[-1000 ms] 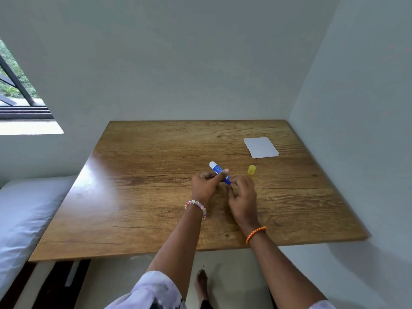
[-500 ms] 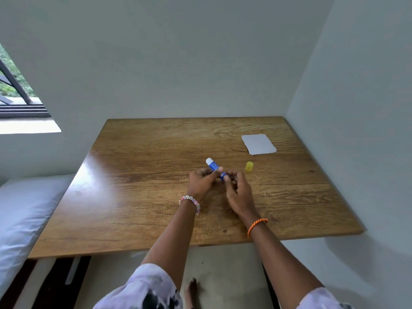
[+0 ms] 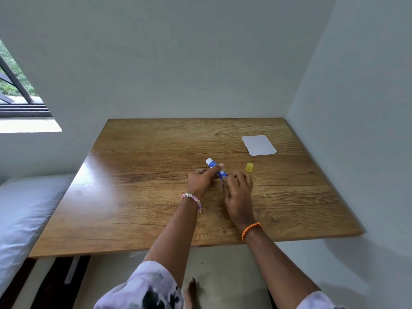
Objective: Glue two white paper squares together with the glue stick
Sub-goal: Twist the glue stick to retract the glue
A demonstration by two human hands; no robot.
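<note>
The blue glue stick with its white tip pointing up and to the left is held over the middle of the wooden table. My left hand grips its barrel between thumb and fingers. My right hand holds the stick's lower end with its fingertips. The yellow cap stands on the table just right of my hands. The white paper squares lie stacked flat at the far right of the table, untouched.
Walls close in the table at the back and on the right. A white mattress lies to the left below a window. A bare foot shows on the floor under the near edge.
Both hands stay on the glue stick at the table's middle with small finger shifts at its lower end. The cap and papers have not moved.
</note>
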